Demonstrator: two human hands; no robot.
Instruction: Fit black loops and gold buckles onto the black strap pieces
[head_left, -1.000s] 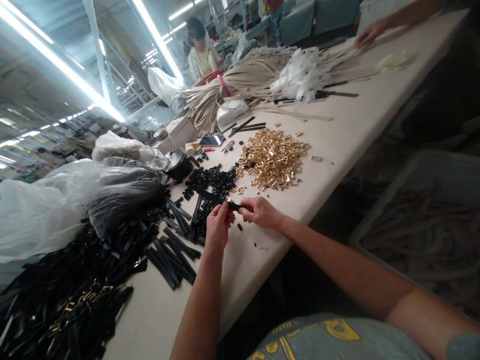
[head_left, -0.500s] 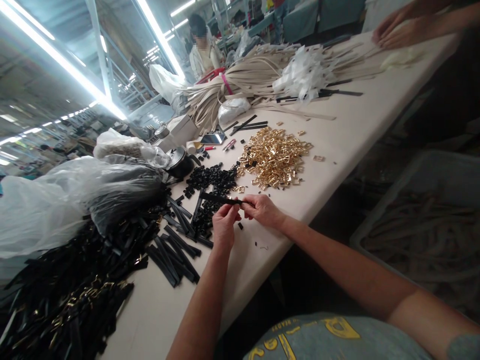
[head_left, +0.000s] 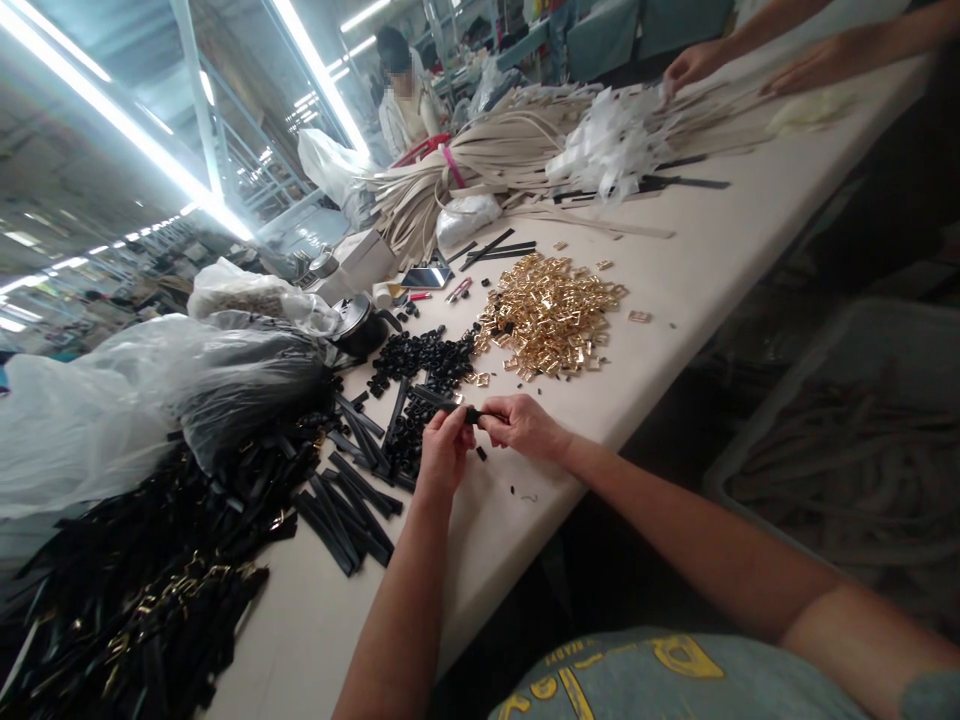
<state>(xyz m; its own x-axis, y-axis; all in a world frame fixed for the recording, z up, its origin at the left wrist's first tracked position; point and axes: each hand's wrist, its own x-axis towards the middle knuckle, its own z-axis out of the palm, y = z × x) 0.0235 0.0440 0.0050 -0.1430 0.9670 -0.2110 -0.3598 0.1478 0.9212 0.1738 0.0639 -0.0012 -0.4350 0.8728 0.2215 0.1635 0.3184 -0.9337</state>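
Observation:
Between my two hands is a black strap (head_left: pixel 435 398), its free end pointing left over the pile of small black loops (head_left: pixel 424 355). The fingers of my left hand (head_left: pixel 445 448) are closed on the strap near its middle. My right hand (head_left: pixel 523 425) pinches its right end, close beside the left fingertips. A dark band, perhaps a loop, shows around the strap between the hands; its detail is too small to make out. Behind my hands lies a heap of gold buckles (head_left: pixel 551 315). Several loose black straps (head_left: pixel 349 515) lie left of my left wrist.
At left are a mound of black straps with gold fittings (head_left: pixel 150 600) and plastic bags (head_left: pixel 225 370). A dark lidded pot (head_left: pixel 360 325) and a phone (head_left: pixel 427 277) stand behind. Beige strips (head_left: pixel 510 145) cover the far table. A co-worker's hands (head_left: pixel 697 68) are at upper right.
The strap has shifted and tilted, with less of it showing left of my hands. My left hand moved slightly left. A co-worker's hand reached left toward the white strips.

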